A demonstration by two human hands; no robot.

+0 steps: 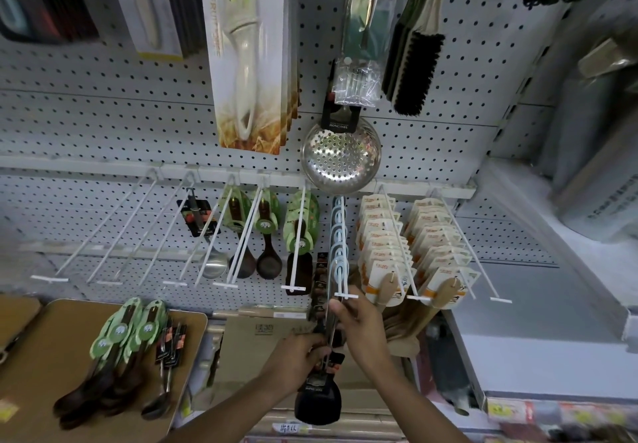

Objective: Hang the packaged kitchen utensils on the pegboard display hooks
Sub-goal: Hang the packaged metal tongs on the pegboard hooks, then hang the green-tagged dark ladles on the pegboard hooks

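Both my hands hold a black packaged spatula [318, 397] with a steel shaft and a dark label card, below the front of the pegboard hooks. My left hand [299, 356] grips its lower shaft by the card. My right hand [359, 327] pinches the top of the shaft right under the tip of a white hook [341, 253] that carries blue-handled utensils. More packaged utensils lie on a brown board [69, 346] at the lower left: green-carded dark wooden spoons [117, 349] and black-carded steel spoons [169, 363].
White hooks [103, 232] at the left stand bare; hooks to the right hold a ladle [207, 239], green-carded spoons [266, 235] and wooden utensils on white cards [390, 253]. A steel skimmer [341, 156], a fruit knife pack [252, 63] and a brush [414, 59] hang above.
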